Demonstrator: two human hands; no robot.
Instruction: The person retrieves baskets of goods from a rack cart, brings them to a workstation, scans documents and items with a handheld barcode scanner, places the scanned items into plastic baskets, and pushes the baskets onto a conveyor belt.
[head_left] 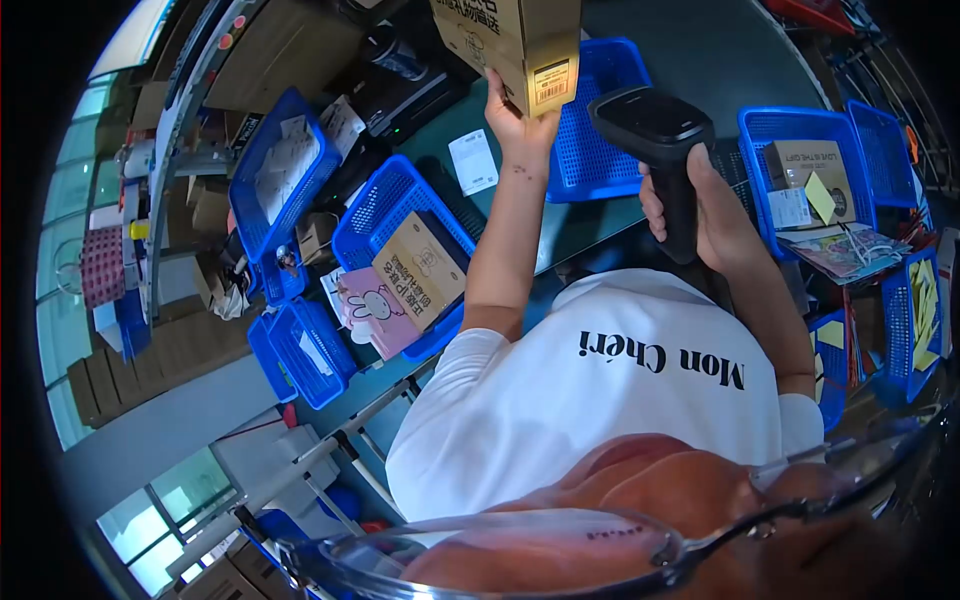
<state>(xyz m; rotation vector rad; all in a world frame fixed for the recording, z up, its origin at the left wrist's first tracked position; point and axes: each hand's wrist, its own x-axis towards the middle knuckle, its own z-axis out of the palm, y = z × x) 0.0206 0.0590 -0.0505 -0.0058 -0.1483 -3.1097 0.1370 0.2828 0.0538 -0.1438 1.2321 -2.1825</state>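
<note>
My left hand (pixel 520 125) grips a brown cardboard box (pixel 490 45) at its lower end, fingers partly hidden behind it. Black printing covers one side, and a barcode label (pixel 552 84) on the adjoining side is lit up yellowish. In my right hand (pixel 705 205) is a black handheld barcode scanner (pixel 655 130), my fingers wrapped round its handle. The scanner's head points toward the labelled side, apart from the box. Just behind the box and scanner stands a blue basket (pixel 590 160). A white paper slip (pixel 473 162) lies left of my left forearm.
At left, a blue basket (pixel 375 190) holds a printed box (pixel 420 270) and a pink rabbit card (pixel 378 310). Another blue basket (pixel 240 185) contains papers. On the right, a blue basket (pixel 760 120) carries a box (pixel 810 165) and cards. A black machine (pixel 420 100) stands at the back.
</note>
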